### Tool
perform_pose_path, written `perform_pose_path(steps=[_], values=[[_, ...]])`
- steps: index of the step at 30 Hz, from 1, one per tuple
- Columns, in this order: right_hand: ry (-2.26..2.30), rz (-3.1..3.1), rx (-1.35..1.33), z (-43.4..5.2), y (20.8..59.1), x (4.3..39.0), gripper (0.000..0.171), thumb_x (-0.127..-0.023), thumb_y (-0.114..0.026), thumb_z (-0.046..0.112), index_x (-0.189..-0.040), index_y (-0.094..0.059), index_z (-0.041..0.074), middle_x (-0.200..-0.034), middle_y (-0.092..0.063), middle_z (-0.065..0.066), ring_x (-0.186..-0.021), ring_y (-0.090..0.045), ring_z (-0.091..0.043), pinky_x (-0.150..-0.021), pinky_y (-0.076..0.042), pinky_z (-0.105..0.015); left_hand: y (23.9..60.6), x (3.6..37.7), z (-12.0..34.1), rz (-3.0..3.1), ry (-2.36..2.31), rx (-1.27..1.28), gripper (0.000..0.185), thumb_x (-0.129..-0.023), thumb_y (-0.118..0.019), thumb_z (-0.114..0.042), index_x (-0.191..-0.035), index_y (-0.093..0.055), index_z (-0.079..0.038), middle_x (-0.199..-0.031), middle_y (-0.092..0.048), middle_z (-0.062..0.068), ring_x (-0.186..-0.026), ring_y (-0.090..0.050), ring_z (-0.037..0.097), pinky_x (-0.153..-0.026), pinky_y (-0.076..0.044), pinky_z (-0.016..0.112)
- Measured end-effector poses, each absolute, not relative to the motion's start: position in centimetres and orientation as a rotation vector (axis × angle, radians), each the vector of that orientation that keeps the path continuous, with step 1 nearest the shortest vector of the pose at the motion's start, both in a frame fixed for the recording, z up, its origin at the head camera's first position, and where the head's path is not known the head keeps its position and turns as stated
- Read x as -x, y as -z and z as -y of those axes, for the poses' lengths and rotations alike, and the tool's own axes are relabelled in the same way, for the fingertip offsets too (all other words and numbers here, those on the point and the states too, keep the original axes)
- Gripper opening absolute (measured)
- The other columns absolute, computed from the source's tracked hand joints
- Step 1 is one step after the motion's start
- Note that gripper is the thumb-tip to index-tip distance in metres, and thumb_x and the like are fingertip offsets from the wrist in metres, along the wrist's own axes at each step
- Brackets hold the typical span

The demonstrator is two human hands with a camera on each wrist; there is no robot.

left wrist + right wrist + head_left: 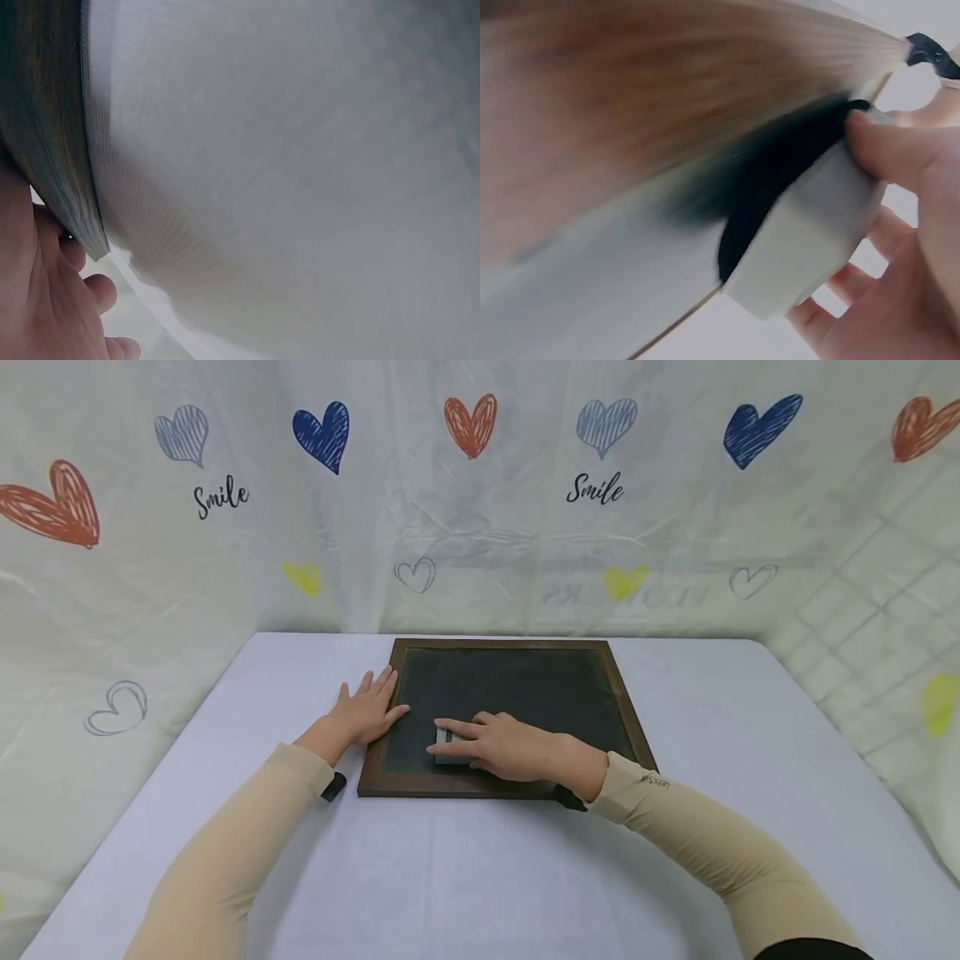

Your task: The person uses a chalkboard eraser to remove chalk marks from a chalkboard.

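Observation:
A blackboard point(517, 685) with a brown wooden frame point(450, 787) lies flat on the table. My left hand point(363, 710) rests at the frame's left side, fingers spread and thumb over the board. Close up in the left wrist view, that hand point(52, 285) lies against the frame's edge point(56, 127). Towards the front of the board, my right hand point(517, 747) grips a pale grey blackboard eraser point(452, 759). In the right wrist view, thumb and fingers hold the eraser point(810, 232) by its sides, its dark pad point(754, 225) against the board.
A white cloth covers the table point(450, 877), with room on both sides of the board and in front. Behind it hangs a white curtain point(480, 518) printed with hearts and the word Smile. A dark wrist device point(334, 787) sits by the left cuff.

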State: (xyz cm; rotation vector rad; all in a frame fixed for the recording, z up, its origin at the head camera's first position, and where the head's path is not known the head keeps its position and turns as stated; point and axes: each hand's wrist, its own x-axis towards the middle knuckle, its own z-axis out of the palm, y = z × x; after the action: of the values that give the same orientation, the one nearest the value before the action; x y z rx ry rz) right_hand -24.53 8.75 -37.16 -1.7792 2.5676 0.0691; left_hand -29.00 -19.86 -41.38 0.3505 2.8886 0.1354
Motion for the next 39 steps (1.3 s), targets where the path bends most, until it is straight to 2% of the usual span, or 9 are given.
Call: perform_pose_path(steps=[4, 9, 14, 18, 23, 26, 29, 33, 39], values=[[-0.018, -2.607, 1.687, -9.8, 37.4, 25.7, 0.064, -0.100, -0.070, 0.015, -0.159, -0.043, 0.022, -0.164, -0.033, -0.013, -0.109, -0.061, -0.031, -0.083, -0.054, -0.040, 41.3, 28.8, 19.8, -2.889, -0.154, -0.353, 0.078, -0.111, -0.037, -0.048, -0.164, -0.005, 0.000, -0.171, -0.001, 0.017, -0.155, -0.003, 0.043, -0.117, -0.003, 0.071], [0.014, -2.741, 1.378, -13.0, 37.5, 29.1, 0.062, -0.103, -0.064, 0.011, -0.160, -0.040, 0.019, -0.166, -0.028, -0.016, -0.105, -0.057, -0.037, -0.072, -0.049, -0.040, 41.3, 28.8, 19.7, -2.890, -0.160, -0.359, 0.077, -0.111, -0.036, -0.047, -0.164, -0.006, -0.001, -0.171, -0.002, 0.016, -0.155, -0.003, 0.042, -0.117, -0.003, 0.070], [0.078, -2.848, 1.017, -16.4, 37.4, 32.2, 0.062, -0.104, -0.061, 0.008, -0.161, -0.038, 0.016, -0.167, -0.024, -0.018, -0.116, -0.053, -0.047, -0.063, -0.042, -0.039, 41.3, 28.9, 19.7, -2.895, -0.144, -0.359, 0.077, -0.111, -0.035, -0.048, -0.164, -0.005, 0.000, -0.171, -0.001, 0.017, -0.155, -0.003, 0.042, -0.117, -0.003, 0.070], [0.055, -2.886, 0.862, -17.1, 37.3, 33.0, 0.061, -0.105, -0.059, 0.010, -0.161, -0.036, 0.018, -0.168, -0.021, -0.017, -0.117, -0.052, -0.047, -0.059, -0.038, -0.037, 41.3, 28.9, 19.7, -2.899, -0.145, -0.356, 0.077, -0.111, -0.035, -0.048, -0.164, -0.006, 0.000, -0.171, -0.002, 0.017, -0.155, -0.003, 0.042, -0.117, -0.003, 0.070], [-0.021, -2.846, 1.100, -15.7, 37.2, 30.7, 0.060, -0.104, -0.062, 0.009, -0.160, -0.040, 0.018, -0.166, -0.026, -0.017, -0.103, -0.055, -0.040, -0.057, -0.036, -0.032, 41.1, 28.8, 19.6, -2.891, -0.146, -0.358, 0.077, -0.111, -0.036, -0.047, -0.164, -0.005, 0.000, -0.171, -0.001, 0.017, -0.155, -0.003, 0.042, -0.117, -0.003, 0.070], [0.011, -2.745, 1.372, -14.9, 37.1, 28.5, 0.061, -0.101, -0.066, 0.007, -0.157, -0.044, 0.016, -0.164, -0.031, -0.019, -0.102, -0.057, -0.037, -0.065, -0.045, -0.035, 41.0, 28.8, 19.6, -2.892, -0.140, -0.357, 0.077, -0.111, -0.036, -0.047, -0.164, -0.004, -0.001, -0.171, -0.001, 0.016, -0.155, -0.002, 0.042, -0.117, -0.003, 0.070], [0.082, -2.633, 1.552, -14.5, 36.8, 26.7, 0.061, -0.099, -0.068, 0.006, -0.155, -0.048, 0.015, -0.163, -0.034, -0.019, -0.107, -0.057, -0.036, -0.077, -0.049, -0.041, 40.9, 28.8, 19.5, -2.894, -0.145, -0.359, 0.077, -0.111, -0.036, -0.047, -0.164, -0.005, -0.001, -0.171, -0.001, 0.017, -0.155, -0.002, 0.042, -0.117, -0.003, 0.070], [0.147, -2.578, 1.612, -14.6, 36.8, 25.6, 0.061, -0.098, -0.069, 0.005, -0.155, -0.049, 0.016, -0.163, -0.035, -0.017, -0.111, -0.056, -0.034, -0.085, -0.048, -0.044, 41.0, 28.8, 19.6, -2.887, -0.150, -0.361, 0.078, -0.111, -0.036, -0.048, -0.164, -0.005, 0.000, -0.171, 0.000, 0.017, -0.155, -0.002, 0.042, -0.117, -0.002, 0.070], [0.144, -2.631, 1.633, -15.2, 37.2, 25.9, 0.063, -0.098, -0.069, 0.002, -0.155, -0.048, 0.015, -0.162, -0.036, -0.018, -0.112, -0.054, -0.033, -0.086, -0.047, -0.045, 41.1, 28.7, 19.7, -2.885, -0.153, -0.371, 0.078, -0.111, -0.036, -0.048, -0.164, -0.007, 0.001, -0.171, -0.002, 0.018, -0.155, -0.003, 0.043, -0.117, -0.003, 0.070]])
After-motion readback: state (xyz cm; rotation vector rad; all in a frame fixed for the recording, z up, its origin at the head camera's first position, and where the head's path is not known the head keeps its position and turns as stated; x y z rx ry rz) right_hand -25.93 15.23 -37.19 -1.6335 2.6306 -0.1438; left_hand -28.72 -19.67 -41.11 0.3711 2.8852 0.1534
